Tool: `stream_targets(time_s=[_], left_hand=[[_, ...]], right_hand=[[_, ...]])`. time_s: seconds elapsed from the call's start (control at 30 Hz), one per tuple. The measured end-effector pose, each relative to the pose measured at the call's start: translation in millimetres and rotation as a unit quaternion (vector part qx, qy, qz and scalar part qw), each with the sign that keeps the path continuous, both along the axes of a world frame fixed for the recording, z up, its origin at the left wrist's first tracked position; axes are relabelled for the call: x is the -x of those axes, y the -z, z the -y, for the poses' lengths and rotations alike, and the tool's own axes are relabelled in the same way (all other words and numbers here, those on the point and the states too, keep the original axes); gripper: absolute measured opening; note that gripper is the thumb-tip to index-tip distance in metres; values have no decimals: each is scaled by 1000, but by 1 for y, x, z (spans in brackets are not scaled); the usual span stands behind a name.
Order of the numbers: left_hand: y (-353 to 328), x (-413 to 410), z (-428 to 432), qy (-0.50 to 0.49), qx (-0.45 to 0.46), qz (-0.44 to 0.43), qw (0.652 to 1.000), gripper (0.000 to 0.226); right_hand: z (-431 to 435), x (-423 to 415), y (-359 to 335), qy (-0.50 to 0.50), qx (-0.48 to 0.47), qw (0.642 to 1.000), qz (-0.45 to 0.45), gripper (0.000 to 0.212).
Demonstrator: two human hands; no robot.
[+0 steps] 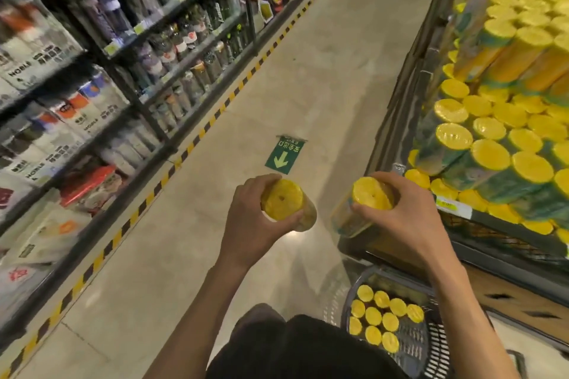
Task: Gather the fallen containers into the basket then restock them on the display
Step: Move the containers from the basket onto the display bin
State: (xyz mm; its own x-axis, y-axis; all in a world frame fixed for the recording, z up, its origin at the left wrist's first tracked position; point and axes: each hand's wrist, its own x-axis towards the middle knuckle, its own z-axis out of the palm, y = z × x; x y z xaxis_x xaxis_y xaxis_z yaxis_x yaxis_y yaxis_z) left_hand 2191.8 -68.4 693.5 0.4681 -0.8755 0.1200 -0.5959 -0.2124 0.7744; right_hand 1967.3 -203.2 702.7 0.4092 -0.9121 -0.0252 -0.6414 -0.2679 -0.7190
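My left hand (246,221) grips a clear container with a yellow lid (283,200), held over the aisle floor. My right hand (400,218) grips a second yellow-lidded container (371,194) close to the display's front corner. The display (498,120) on the right is stacked with many yellow-lidded containers in tiers. Low at the bottom right a dark mesh basket (412,344) stands on the floor with several yellow-lidded containers (381,317) upright inside it.
Shelving with bottles and boxed goods (92,77) lines the left side behind a yellow-and-black floor stripe (197,138). A green arrow sticker (284,155) lies on the beige aisle floor. The display's dark base (492,258) juts out by the basket.
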Motion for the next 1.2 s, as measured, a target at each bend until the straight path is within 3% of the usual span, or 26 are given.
stream_targets(time_s=[0.33,0.5,0.6,0.87,1.2], left_hand=[[3,-85,160,165,7,-6,986,71],[-16,-110,252,291,3,0,957,66],[-32,-110,302,380,14,46,924,62],[-57,-49,395,541,17,87,836,64],[-84,101,477,606,20,160,779,71]], right_hand=[[66,-62,-12,145,-3,989,-37,71],[96,-77,-30,259,-11,966,-22,70],[113,-78,-44,310,-15,950,-22,69],[145,-25,-72,387,-13,919,-72,74],[207,110,-104,389,-5,911,-138,69]])
